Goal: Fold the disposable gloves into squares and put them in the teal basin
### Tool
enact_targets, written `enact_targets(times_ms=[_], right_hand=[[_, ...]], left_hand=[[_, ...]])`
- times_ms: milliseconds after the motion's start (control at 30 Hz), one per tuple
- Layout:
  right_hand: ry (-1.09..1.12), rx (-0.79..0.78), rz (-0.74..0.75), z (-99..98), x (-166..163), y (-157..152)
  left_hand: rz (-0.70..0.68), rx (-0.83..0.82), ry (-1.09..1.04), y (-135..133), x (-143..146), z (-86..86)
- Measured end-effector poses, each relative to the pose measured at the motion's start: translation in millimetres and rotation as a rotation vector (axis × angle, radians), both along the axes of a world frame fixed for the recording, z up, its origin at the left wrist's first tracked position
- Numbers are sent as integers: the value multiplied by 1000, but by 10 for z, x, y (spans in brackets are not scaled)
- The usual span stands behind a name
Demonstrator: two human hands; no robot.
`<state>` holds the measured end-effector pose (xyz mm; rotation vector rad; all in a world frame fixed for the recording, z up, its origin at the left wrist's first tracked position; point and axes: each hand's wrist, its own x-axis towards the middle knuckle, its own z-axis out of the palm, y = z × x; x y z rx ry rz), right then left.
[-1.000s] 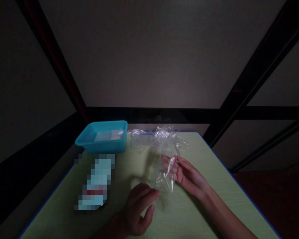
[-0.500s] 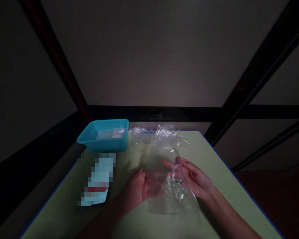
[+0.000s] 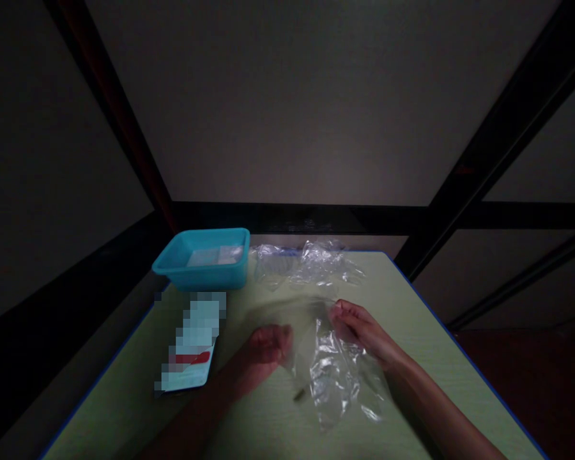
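A clear plastic bag point(image 3: 333, 374) hangs crinkled between my two hands above the table. My right hand point(image 3: 364, 329) is closed, pinching the bag's upper edge between thumb and fingers. On the other side, my left hand point(image 3: 266, 351) is closed with its fingertips at the bag's left edge; motion blurs it somewhat. Below the bag's left side shows a small dark blurred spot that I cannot make out. More crumpled clear plastic point(image 3: 321, 262) lies at the table's far edge, beyond both hands.
A turquoise plastic basket point(image 3: 208, 278) holding pale flat items stands at the back left of the pale green table point(image 3: 249, 428). In front of it lies a phone-like flat object point(image 3: 191, 374), its screen partly pixelated. A wall and dark beams rise behind the table.
My left hand has drawn back from behind the bag to its left edge, its fingers now closed. The bag's top has dropped and spread between the hands; my right hand's fingers have closed into a pinch.
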<state>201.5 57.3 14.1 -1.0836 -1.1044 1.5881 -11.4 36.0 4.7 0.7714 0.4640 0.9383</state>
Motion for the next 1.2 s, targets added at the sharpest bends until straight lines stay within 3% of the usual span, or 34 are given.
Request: enact_targets(times_ms=[300,567,900,1100,1200], right_hand=[[-13,-79,30,31,56,27],[-42,-120,54,63,111,47],[-117,-58,25,100,148,25],[-301,94,78,158,213,32],[-389,159,115,197,252,30]], left_hand=[[299,-46,229,84,13,-13],[347,-22,397,87,-46,0],[346,40,542,119,-72,24],[226,154,746,184,-132,43],[246,174,795,218,-159,63]])
